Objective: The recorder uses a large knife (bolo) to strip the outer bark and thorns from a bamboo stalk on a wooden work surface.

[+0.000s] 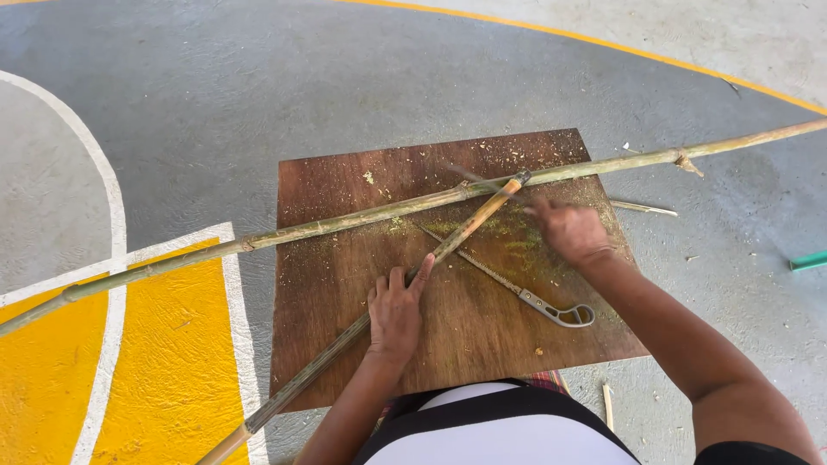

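Observation:
A long green bamboo pole (345, 221) lies across a dark wooden board (482, 336) on the floor. A thinner bamboo stick (469, 226) runs diagonally over the board, its top end meeting the pole. My left hand (394, 314) presses down on this stick, index finger stretched along it. My right hand (570, 231) is blurred just right of where the two cross, and seems to grip a thin dark tool (478, 179) that points at the joint. A small hand saw (525, 297) with a metal loop handle lies flat on the board between my hands. Green sawdust covers the board near the pole.
The floor is grey concrete with a yellow painted patch (172, 362), white lines and a yellow arc at the top. Bamboo slivers (644, 207) lie right of the board and near its front corner. A green object (808, 261) sits at the right edge.

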